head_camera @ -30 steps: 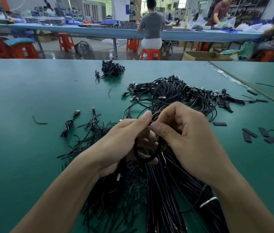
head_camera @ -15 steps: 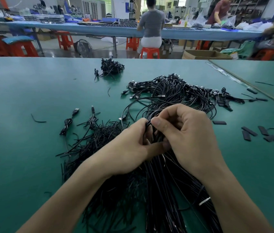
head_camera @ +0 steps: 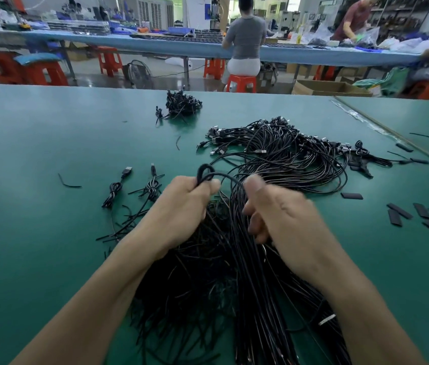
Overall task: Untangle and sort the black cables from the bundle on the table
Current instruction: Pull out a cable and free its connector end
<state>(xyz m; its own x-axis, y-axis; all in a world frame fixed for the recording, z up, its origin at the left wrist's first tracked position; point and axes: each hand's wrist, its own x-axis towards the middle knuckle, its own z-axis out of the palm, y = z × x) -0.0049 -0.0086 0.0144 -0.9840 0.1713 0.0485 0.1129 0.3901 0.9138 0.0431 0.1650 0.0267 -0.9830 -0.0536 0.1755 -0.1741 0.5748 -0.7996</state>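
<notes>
A big bundle of black cables [head_camera: 274, 164] sprawls over the green table [head_camera: 36, 233], running from the middle toward me. My left hand [head_camera: 184, 206] grips one black cable [head_camera: 205, 172] folded into a small loop that sticks up above my fist. That same cable arcs right to my right hand [head_camera: 279, 214], whose curled fingers hold it over the bundle; this hand is blurred. Two coiled, tied cables [head_camera: 131, 188] with USB plugs lie to the left of my hands.
A small pile of tied cables [head_camera: 181, 104] sits far back in the middle. Flat black strips [head_camera: 403, 214] lie scattered at the right. A short loose wire piece [head_camera: 68, 181] lies at the left. People work at a blue bench beyond.
My hands have pulled apart. The left one has lifted a small cable loop above its fist, and the right has moved to the right along the cable.
</notes>
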